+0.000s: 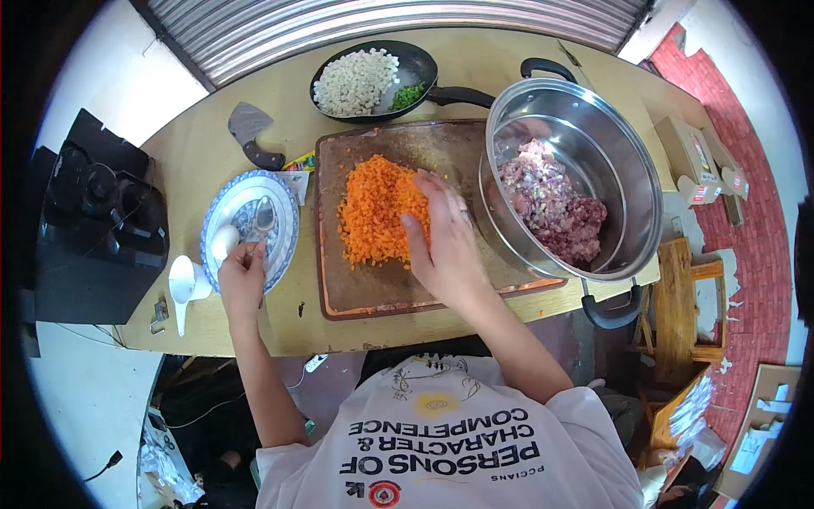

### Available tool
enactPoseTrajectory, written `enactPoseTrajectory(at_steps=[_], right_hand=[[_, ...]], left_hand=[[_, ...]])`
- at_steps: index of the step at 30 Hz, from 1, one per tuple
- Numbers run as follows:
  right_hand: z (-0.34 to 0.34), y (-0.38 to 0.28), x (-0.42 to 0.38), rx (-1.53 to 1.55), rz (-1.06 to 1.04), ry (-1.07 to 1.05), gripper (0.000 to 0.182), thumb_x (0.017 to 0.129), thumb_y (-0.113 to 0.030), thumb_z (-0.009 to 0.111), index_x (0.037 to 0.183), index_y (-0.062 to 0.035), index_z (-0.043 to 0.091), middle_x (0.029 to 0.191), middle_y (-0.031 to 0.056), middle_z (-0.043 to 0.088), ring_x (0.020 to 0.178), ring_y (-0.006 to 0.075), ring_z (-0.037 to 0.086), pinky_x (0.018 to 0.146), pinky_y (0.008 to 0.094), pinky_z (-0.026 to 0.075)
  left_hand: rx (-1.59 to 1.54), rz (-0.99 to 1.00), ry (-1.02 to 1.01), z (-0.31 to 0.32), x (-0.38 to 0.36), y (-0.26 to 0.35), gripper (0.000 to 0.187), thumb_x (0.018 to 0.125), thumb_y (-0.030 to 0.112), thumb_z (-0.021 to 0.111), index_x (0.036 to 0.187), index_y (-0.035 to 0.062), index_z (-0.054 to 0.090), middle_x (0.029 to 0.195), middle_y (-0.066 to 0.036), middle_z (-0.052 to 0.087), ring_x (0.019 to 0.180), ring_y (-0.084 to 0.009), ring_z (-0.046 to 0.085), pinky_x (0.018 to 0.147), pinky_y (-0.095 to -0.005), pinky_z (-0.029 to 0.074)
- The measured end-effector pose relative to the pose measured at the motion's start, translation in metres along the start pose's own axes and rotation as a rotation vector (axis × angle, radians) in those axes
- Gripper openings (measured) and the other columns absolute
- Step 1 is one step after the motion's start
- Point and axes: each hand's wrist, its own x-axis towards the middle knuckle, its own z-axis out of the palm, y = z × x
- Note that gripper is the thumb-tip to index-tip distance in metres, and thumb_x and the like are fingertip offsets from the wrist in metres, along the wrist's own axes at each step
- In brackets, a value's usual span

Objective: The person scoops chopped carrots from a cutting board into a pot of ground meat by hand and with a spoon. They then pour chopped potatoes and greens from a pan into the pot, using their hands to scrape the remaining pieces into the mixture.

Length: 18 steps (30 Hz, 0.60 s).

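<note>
Diced carrot [377,212] lies heaped on a brown cutting board [365,293]. My right hand [443,246] rests against the right side of the heap, fingers apart, holding nothing. Over the lower rim of a blue-and-white plate [289,246], my left hand [243,276] has its fingers pinched together; what they hold, if anything, is hidden. On that plate are a white egg [225,242] and a spoon [265,214]. A steel pot [623,153] with ground meat [551,199] overlaps the board's right side.
A black pan [417,61] with white cubes and chopped greens stands behind the board. A cleaver [250,127] lies at the back left. White measuring cups [188,280] sit left of the plate, near a black appliance [102,212]. Boxes [687,157] stand at right.
</note>
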Motion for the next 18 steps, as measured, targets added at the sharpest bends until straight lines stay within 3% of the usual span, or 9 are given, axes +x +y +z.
enactPoseTrajectory(at_steps=[3,5,9,11,13,14,16,18], right_hand=[[0.002,0.008,0.002,0.035,0.043,-0.010,0.049,0.094,-0.012,0.052,0.134,0.0107,0.036,0.136,0.0312,0.043,0.132,0.0446,0.038,0.112,0.0490,0.029],[0.004,0.012,0.003,0.026,0.063,-0.012,0.051,0.094,-0.013,0.052,0.135,0.0117,0.034,0.138,0.0323,0.041,0.133,0.0451,0.036,0.113,0.0492,0.028],[0.011,0.029,0.006,-0.027,0.105,0.033,0.050,0.096,-0.016,0.050,0.134,0.0140,0.035,0.138,0.0339,0.040,0.135,0.0466,0.034,0.114,0.0492,0.027],[0.013,0.034,0.007,0.017,0.146,0.042,0.050,0.097,-0.018,0.049,0.134,0.0144,0.035,0.137,0.0343,0.041,0.134,0.0473,0.034,0.114,0.0492,0.027],[0.016,0.036,0.010,0.162,0.281,0.023,0.052,0.100,-0.023,0.045,0.134,0.0149,0.036,0.137,0.0354,0.041,0.134,0.0475,0.035,0.114,0.0478,0.027],[0.018,0.036,0.010,0.161,0.284,0.024,0.052,0.100,-0.023,0.045,0.134,0.0149,0.036,0.137,0.0354,0.041,0.134,0.0475,0.035,0.114,0.0478,0.027],[0.022,0.036,0.009,0.107,0.290,0.009,0.053,0.101,-0.026,0.043,0.135,0.0146,0.036,0.138,0.0356,0.041,0.134,0.0467,0.036,0.113,0.0465,0.028],[0.024,0.034,0.010,0.113,0.294,0.009,0.053,0.102,-0.026,0.043,0.135,0.0145,0.036,0.139,0.0357,0.040,0.134,0.0465,0.036,0.113,0.0460,0.028]], left_hand=[[0.126,0.114,0.086,-0.001,-0.004,0.009,0.022,0.089,0.021,0.069,0.093,-0.0006,0.070,0.067,-0.012,0.063,0.058,-0.0198,0.058,0.057,-0.0346,0.045],[0.268,0.193,0.092,-0.005,-0.004,0.015,0.022,0.088,0.019,0.069,0.095,-0.0008,0.070,0.089,-0.017,0.067,0.074,-0.0261,0.062,0.068,-0.0384,0.048],[0.246,0.287,0.270,0.007,-0.011,0.040,0.022,0.089,0.016,0.066,0.103,-0.0008,0.069,0.106,-0.019,0.065,0.093,-0.0324,0.062,0.083,-0.0422,0.047],[0.002,0.530,0.272,0.027,-0.018,0.067,0.031,0.092,0.016,0.062,0.119,0.0006,0.063,0.122,-0.020,0.060,0.114,-0.0363,0.056,0.097,-0.0431,0.043],[-0.319,0.562,0.037,0.063,-0.030,0.103,0.042,0.098,0.023,0.054,0.134,0.0012,0.052,0.136,-0.021,0.052,0.130,-0.0371,0.045,0.109,-0.0441,0.034],[-0.320,0.562,0.034,0.072,-0.029,0.108,0.042,0.098,0.023,0.054,0.134,0.0012,0.052,0.136,-0.021,0.052,0.130,-0.0371,0.045,0.109,-0.0441,0.034],[-0.233,0.544,-0.051,0.089,-0.025,0.113,0.048,0.103,0.030,0.042,0.140,0.0001,0.045,0.146,-0.021,0.042,0.137,-0.0337,0.038,0.113,-0.0415,0.029],[-0.308,0.467,-0.067,0.098,-0.022,0.118,0.049,0.104,0.032,0.038,0.139,-0.0013,0.045,0.145,-0.021,0.044,0.136,-0.0335,0.040,0.113,-0.0410,0.029]])
